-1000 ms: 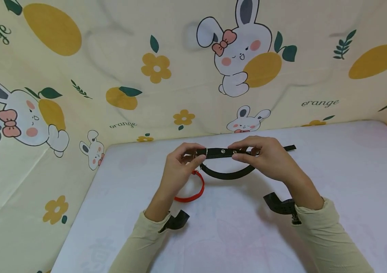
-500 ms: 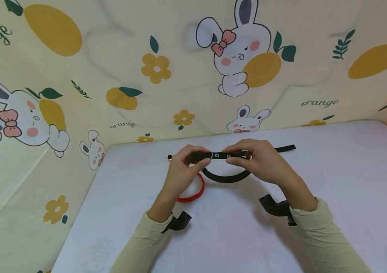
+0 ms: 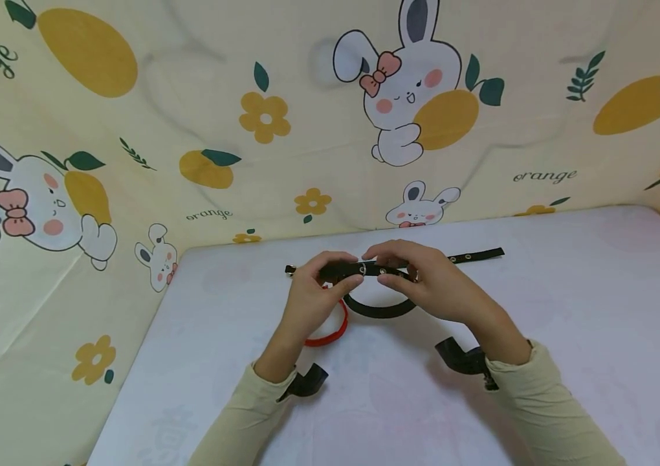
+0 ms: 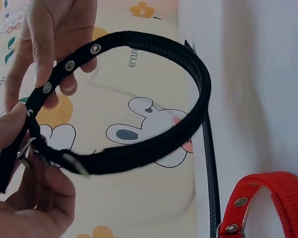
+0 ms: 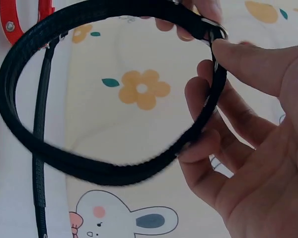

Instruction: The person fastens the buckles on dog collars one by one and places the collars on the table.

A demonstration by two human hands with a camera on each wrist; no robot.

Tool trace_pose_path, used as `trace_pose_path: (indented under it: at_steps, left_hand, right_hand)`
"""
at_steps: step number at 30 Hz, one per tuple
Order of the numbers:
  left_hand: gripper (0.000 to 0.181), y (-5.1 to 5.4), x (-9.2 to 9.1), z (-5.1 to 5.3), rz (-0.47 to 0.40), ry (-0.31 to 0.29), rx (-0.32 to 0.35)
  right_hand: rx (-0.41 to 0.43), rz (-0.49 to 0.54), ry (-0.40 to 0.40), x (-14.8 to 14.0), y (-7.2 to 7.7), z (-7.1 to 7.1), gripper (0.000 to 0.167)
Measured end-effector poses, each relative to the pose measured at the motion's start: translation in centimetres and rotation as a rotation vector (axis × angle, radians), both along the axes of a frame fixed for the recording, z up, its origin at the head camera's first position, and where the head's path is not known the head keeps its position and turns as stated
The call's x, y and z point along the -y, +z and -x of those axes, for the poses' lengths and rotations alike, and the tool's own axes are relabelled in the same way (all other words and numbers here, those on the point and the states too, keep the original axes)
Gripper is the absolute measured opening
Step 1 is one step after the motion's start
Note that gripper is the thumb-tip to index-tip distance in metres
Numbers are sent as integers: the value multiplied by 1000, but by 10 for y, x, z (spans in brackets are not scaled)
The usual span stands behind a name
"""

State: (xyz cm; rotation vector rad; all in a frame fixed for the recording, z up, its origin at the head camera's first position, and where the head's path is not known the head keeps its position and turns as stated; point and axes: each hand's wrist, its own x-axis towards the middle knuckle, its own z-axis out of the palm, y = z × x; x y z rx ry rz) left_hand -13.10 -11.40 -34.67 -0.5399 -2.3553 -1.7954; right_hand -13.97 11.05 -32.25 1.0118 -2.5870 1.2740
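Note:
A black collar with metal eyelets is held up as a closed loop between both hands. My left hand pinches it at the buckle, where the strap end passes through and sticks out beyond the thumb in the left wrist view. My right hand grips the eyelet section just right of the buckle, thumb on one side and fingers on the other, as the right wrist view shows. Whether the buckle pin sits in an eyelet is hard to tell.
A red collar with eyelets lies looped on the white table by the left wrist. Behind the hands a second black strap stretches across the table. Patterned cloth backs the table. Dark bands hang at both cuffs.
My right hand has slid left along the collar toward my left hand, which has shifted slightly right. The loop has grown narrower, and more of the second black strap shows on both sides.

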Motion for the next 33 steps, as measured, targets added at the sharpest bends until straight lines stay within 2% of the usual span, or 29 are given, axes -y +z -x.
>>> trace_pose_path:
  at_steps: [4,10,15,19,24,29,33]
  left_hand:
    - [40,2,0,0,-30,22,24]
    - [55,5,2,0,-22,22,69]
    - [41,4,2,1,-47,79,104]
    - [31,3,0,2,-133,129,107]
    - [31,3,-3,0,-216,96,129]
    - [29,5,-6,-4,-165,68,153]
    - [32,4,-9,-5,-170,65,161]
  right_hand:
    - [-21,-9,42,1,0,-1,26]
    - [68,36,-18,-2,1,1,19]
    - [129,99,-17,-5,0,3,15]
    - [128,95,-7,-2,0,4,12]
    - [142,90,-68,4,0,1,11]
    - [113,69,-128,11,-1,-2,15]
    - [67,53,-155,14,-2,-3,23]
